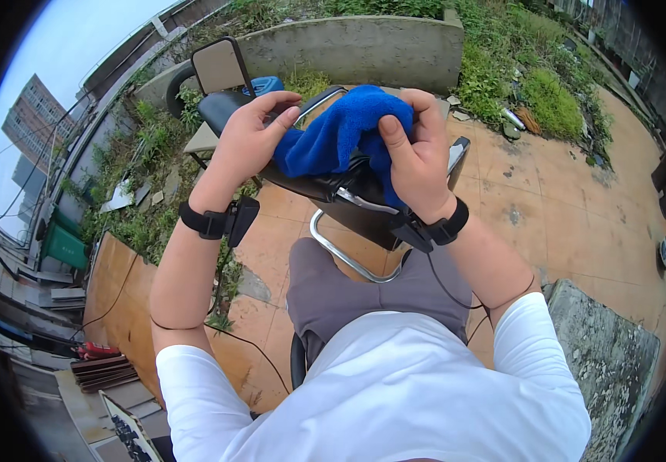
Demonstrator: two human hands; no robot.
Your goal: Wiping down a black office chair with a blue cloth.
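White-sleeved arms raised, both hands closed on blue cloth (338, 136), left hand (249, 138), right hand (417, 154), above black chair (325, 189)

**Surroundings on a tiled rooftop terrace**

A black chair (325, 185) with a chrome tube frame is set on orange floor tiles (548, 208). A low concrete wall (363, 50) is seen at the far side, with weeds (548, 100) spread to its right. Wooden boards (121, 300) are laid at the near left, and a green bin (63, 246) is placed further left. A weathered concrete block (606, 362) is seen at the near right.
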